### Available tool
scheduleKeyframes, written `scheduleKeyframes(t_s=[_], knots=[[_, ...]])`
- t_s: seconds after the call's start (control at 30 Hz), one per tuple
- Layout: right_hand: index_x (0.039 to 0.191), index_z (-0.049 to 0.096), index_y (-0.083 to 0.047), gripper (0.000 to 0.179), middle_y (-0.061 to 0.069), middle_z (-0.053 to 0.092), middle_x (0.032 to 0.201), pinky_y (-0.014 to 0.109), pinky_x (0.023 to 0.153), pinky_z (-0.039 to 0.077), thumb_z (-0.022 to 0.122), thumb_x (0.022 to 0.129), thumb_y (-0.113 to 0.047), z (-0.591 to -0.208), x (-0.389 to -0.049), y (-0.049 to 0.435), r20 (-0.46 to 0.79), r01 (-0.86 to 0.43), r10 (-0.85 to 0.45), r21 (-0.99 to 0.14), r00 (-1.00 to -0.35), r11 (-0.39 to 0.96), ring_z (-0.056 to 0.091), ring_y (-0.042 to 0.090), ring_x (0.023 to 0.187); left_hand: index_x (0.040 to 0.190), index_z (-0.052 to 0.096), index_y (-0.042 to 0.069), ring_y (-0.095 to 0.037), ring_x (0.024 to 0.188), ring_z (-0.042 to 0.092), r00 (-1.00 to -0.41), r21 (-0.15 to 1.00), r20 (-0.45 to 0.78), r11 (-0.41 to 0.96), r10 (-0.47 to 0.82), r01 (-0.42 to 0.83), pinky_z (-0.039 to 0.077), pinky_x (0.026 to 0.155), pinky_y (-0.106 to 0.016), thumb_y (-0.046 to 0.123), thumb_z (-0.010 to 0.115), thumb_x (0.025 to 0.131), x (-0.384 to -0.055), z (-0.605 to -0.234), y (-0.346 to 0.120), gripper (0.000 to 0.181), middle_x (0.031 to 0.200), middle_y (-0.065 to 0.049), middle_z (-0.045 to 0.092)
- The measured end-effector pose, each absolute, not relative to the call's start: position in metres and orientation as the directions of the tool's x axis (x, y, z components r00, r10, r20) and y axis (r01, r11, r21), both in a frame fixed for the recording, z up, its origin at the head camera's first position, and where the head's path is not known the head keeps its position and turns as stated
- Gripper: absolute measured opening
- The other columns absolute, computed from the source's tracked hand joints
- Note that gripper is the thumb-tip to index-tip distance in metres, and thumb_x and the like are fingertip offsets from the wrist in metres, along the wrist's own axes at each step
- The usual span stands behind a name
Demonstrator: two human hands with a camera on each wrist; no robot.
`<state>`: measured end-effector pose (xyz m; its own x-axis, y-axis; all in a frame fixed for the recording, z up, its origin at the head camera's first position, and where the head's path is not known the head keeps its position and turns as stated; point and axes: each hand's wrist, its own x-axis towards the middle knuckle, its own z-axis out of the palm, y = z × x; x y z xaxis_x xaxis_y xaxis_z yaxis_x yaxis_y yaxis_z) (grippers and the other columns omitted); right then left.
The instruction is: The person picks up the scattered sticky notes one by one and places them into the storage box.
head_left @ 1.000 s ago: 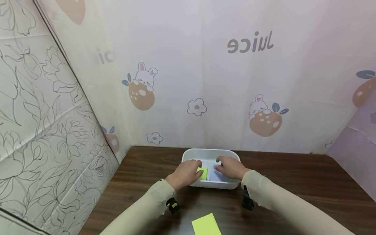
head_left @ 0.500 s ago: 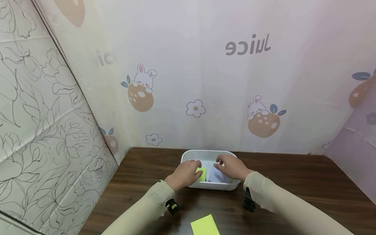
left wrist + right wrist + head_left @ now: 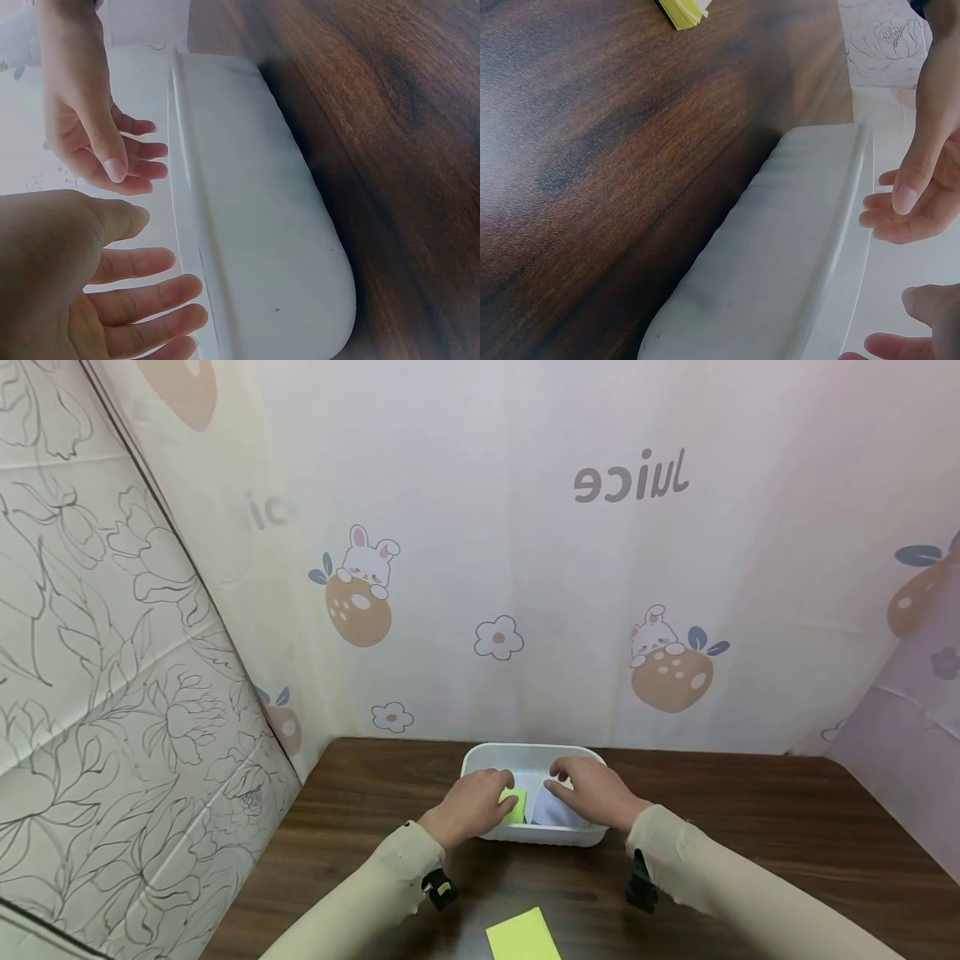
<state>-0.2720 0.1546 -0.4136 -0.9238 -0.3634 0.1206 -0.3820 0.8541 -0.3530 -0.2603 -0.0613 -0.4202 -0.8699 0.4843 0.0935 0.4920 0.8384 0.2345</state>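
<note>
A white plastic basket (image 3: 536, 835) stands near the back of the table. My left hand (image 3: 468, 803) reaches over its front left part, fingers loosely bent and nothing between them. Beside its thumb, inside the basket, is a yellow-green paper square (image 3: 516, 807). My right hand (image 3: 596, 789) hovers over the right part, above a pale lavender-white sheet (image 3: 553, 810), and grips nothing. In the left wrist view, the fingers of my left hand (image 3: 142, 300) spread at the basket's rim, facing the right hand (image 3: 90, 135). The right wrist view catches only some right-hand fingers (image 3: 900, 346).
A yellow pad of paper (image 3: 523, 935) lies on the dark wooden table (image 3: 360, 893) at the front, its layered edge (image 3: 681, 13) visible in the right wrist view. A printed curtain (image 3: 450, 693) hangs right behind the table, and a flower-patterned sheet (image 3: 150, 693) closes off the left.
The head view has shifted slightly. Both hands stay over the basket almost in place, the right forearm drifting a little to the right. Nothing was taken or let go.
</note>
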Motion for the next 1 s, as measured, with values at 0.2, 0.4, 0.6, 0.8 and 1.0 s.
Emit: scheduleKeyframes(t_s=[0.2,0.4,0.6,0.8,1.0], knots=[[0.110,0.072,-0.007,0.025,0.005,0.073,0.102,0.046,0.085,0.057,0.070,0.095,-0.027,-0.409,-0.266,0.155,0.113,-0.376,-0.360,-0.364,-0.926,0.852,0.068,0.021,0.094,0.117,0.070,0.010,-0.009,0.082,0.059,-0.865,0.237,0.097,0.833,0.493,0.501,0.054,0.078,-0.027,0.030,0.064,0.100,-0.259,-0.419,-0.062,0.027,0.106,-0.004,0.074],[0.110,0.072,-0.009,0.023,0.004,0.073,0.104,0.046,0.087,0.057,0.071,0.095,-0.026,-0.403,-0.256,0.150,0.124,-0.391,-0.373,-0.389,-0.919,0.834,0.068,0.022,0.097,0.117,0.070,0.010,-0.009,0.084,0.063,-0.859,0.227,0.109,0.828,0.501,0.512,0.055,0.079,-0.028,0.030,0.064,0.100,-0.258,-0.416,-0.061,0.027,0.106,-0.004,0.075],[0.108,0.073,-0.008,0.021,0.003,0.074,0.102,0.045,0.087,0.057,0.071,0.095,-0.024,-0.400,-0.244,0.144,0.172,-0.454,-0.421,-0.380,-0.891,0.805,0.069,0.022,0.097,0.116,0.070,0.011,-0.010,0.085,0.064,-0.847,0.215,0.128,0.819,0.516,0.531,0.056,0.079,-0.027,0.030,0.064,0.100,-0.255,-0.413,-0.061,0.026,0.106,-0.004,0.075],[0.109,0.073,-0.008,0.023,0.003,0.074,0.103,0.044,0.088,0.057,0.072,0.094,-0.024,-0.397,-0.233,0.139,0.175,-0.455,-0.420,-0.391,-0.890,0.800,0.069,0.020,0.097,0.117,0.070,0.011,-0.010,0.087,0.066,-0.843,0.221,0.137,0.814,0.520,0.537,0.056,0.080,-0.027,0.030,0.065,0.100,-0.253,-0.411,-0.061,0.026,0.107,-0.004,0.075],[0.111,0.072,-0.007,0.026,0.005,0.075,0.106,0.046,0.090,0.057,0.072,0.094,-0.026,-0.394,-0.223,0.138,0.170,-0.460,-0.429,-0.398,-0.887,0.794,0.070,0.025,0.102,0.117,0.070,0.010,-0.010,0.087,0.066,-0.831,0.215,0.159,0.802,0.534,0.557,0.056,0.079,-0.027,0.029,0.065,0.099,-0.249,-0.408,-0.063,0.026,0.106,-0.004,0.075]])
